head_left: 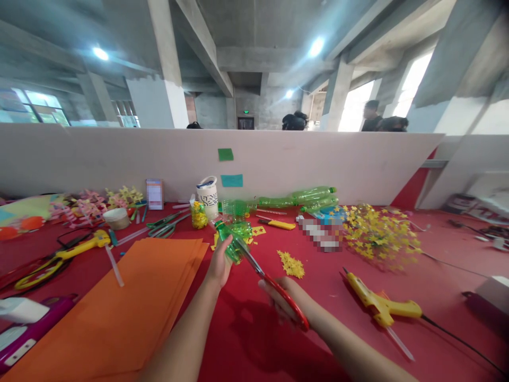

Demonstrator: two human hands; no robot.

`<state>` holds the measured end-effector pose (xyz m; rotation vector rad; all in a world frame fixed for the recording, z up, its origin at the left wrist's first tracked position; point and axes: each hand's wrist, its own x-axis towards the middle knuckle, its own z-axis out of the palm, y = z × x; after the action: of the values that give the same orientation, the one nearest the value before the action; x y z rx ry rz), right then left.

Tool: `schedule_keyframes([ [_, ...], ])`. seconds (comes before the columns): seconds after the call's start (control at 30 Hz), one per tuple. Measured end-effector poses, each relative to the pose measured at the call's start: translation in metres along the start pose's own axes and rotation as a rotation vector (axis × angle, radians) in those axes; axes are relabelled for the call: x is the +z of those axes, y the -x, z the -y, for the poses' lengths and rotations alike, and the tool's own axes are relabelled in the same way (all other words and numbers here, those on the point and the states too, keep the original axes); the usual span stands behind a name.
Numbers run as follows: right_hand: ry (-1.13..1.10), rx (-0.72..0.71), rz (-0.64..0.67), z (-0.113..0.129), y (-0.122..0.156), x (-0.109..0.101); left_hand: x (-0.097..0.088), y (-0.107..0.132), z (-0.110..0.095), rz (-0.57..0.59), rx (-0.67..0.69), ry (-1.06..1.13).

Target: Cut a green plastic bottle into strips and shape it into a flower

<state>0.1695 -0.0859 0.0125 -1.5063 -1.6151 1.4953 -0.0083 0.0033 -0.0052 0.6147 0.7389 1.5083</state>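
My left hand (220, 263) is closed around the top part of a green plastic bottle (230, 237), held above the red table (246, 329). My right hand (283, 300) grips red-handled scissors (274, 289), fingers through the loops. The scissor blades reach up and left to the green bottle piece at my left hand. Small yellow star cut-outs (291, 263) lie on the table just beyond the scissors.
A stack of orange paper (127, 302) lies left. A yellow glue gun (379, 305) with its cord lies right, another glue gun (79, 246) at far left. Green bottles (298, 197), a white cup (208, 195), yellow flower sprigs (377, 231) and a white partition (278, 159) stand behind.
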Motion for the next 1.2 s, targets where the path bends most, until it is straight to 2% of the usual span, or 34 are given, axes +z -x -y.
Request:
schedule_keyframes([
  [0.13,0.006,-0.018,0.014,-0.001,-0.001,0.001,-0.001,0.0,0.0,0.058,0.018,-0.002],
  [0.5,-0.145,-0.081,0.12,-0.012,-0.007,-0.003,0.001,0.002,0.009,0.06,-0.038,-0.045],
  [0.9,-0.058,-0.029,-0.014,-0.001,-0.001,0.004,0.002,0.004,0.008,0.039,-0.024,-0.029],
  [1.03,-0.047,-0.013,-0.016,-0.003,-0.003,0.004,0.0,0.003,0.007,0.063,-0.007,-0.018],
  [1.2,-0.057,-0.03,0.019,-0.007,-0.006,0.001,0.003,0.004,0.003,0.096,-0.053,0.014],
])
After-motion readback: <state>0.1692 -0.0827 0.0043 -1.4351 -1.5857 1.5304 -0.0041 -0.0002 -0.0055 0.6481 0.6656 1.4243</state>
